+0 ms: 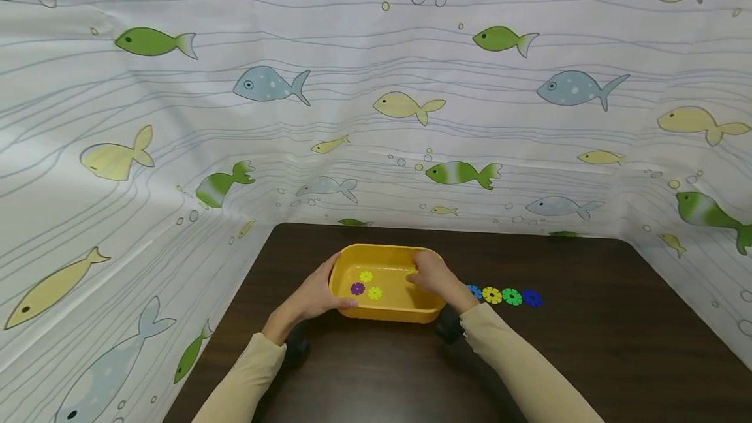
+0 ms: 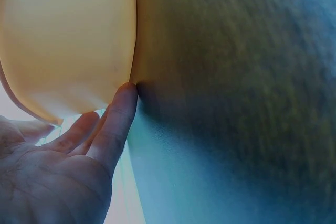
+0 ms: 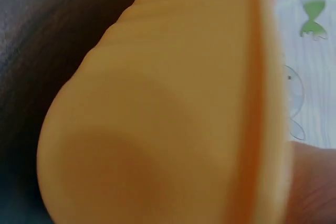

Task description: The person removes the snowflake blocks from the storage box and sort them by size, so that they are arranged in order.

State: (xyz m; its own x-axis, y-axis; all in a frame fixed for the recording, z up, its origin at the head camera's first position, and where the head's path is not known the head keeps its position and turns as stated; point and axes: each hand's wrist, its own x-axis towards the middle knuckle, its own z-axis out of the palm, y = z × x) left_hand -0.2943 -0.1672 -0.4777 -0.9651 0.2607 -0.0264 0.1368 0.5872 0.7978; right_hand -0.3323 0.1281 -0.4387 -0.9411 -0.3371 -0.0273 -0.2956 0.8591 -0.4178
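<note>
Clock face: taken over the basin in the head view, 12 being the side away from the person.
Yellow basin: (image 1: 388, 314) upright on the dark table (image 1: 623, 338), toward the table's 10 o'clock; open top, rounded corners.
Left hand: (image 1: 317, 291) holds the basin's end between 8 and 10 o'clock. Thumb over the near rim at 8; in the left wrist view the other fingers are fairly straight, with fingertips against the outer wall. Partly open, basin in its hold.
Right hand: (image 1: 433, 274) reaches inside the basin at 2 to 3 o'clock, fingers bent, tips low. A speck of yellow shows by the fingertips; cannot tell whether they have hold of a piece. Right wrist view mostly filled by basin wall, fingers hidden.
Pieces in basin: purple flower disc (image 1: 358, 288) at 9 o'clock; one yellow disc (image 1: 366, 276) toward 10, another yellow disc (image 1: 375, 293) toward 8. All flat, near one another.
Row on table: outside the basin, past 3 o'clock, running outward: light blue disc (image 1: 474, 292), partly behind the right wrist, then a yellow one (image 1: 492, 295), green disc (image 1: 512, 297), dark blue disc (image 1: 532, 298). Close-set.
Sleeves: cream, (image 1: 523, 358) on both arms.
Backdrop: fish-print sheet (image 1: 352, 57) behind the table, beyond 12.
</note>
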